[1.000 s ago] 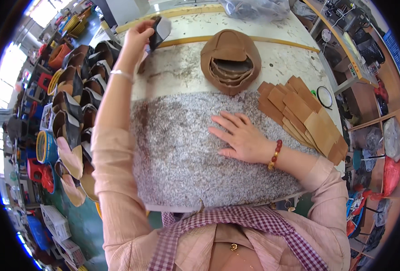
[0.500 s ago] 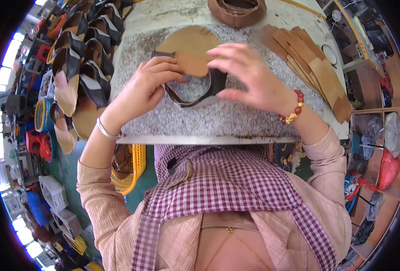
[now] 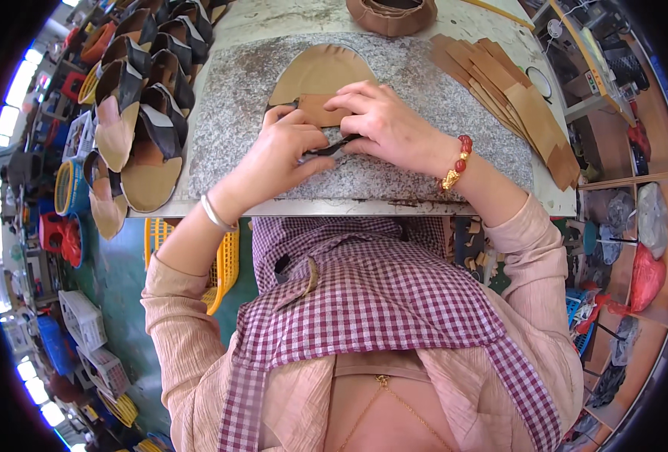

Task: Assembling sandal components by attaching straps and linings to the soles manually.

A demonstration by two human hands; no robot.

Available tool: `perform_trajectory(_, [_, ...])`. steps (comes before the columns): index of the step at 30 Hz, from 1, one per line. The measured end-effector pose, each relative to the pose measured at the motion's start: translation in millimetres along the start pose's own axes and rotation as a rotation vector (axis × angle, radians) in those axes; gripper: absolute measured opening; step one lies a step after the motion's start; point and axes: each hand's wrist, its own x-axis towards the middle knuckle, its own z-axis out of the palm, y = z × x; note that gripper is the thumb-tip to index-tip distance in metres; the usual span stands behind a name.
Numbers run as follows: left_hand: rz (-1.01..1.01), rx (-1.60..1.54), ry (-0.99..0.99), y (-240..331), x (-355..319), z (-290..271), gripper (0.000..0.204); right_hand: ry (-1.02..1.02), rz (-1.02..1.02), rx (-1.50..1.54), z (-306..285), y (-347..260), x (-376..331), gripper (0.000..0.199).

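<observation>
We have both hands down on the speckled stone slab, close together near its front edge. Our left hand presses its fingers onto a dark strap, pinching it against the slab, and our right hand closes over the other end of the same strap, fingertips curled down on it. The strap lies between the two hands, mostly hidden under the fingers, so only a short dark stretch shows.

Just beyond our knuckles, touching the strap area, lies a tan sole piece with a rounded far end; its near end runs under our fingers. A silver bangle sits on our left wrist, a red bead bracelet on the right.

To the right on the slab, a fanned row of tan strips lies well apart from the hands. At the far edge stands a brown stack of rounded pieces. Off the left side of the table, rows of finished sandals with dark straps lie side by side.
</observation>
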Motion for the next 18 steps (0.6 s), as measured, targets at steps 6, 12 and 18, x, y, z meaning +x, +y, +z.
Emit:
perform_trajectory(6, [-0.006, 0.053, 0.164, 6, 23, -3, 0.019, 0.166, 0.034, 0.010, -12, 18, -7, 0.026])
perform_trajectory(12, [-0.234, -0.100, 0.468, -56, 107, -95, 0.034, 0.450, 0.549, -0.059, -77, 69, -62, 0.036])
perform_trajectory(18, [-0.148, -0.096, 0.449, -54, 139, -116, 0.033, 0.088, 0.984, -0.533, -104, 123, -129, 0.034])
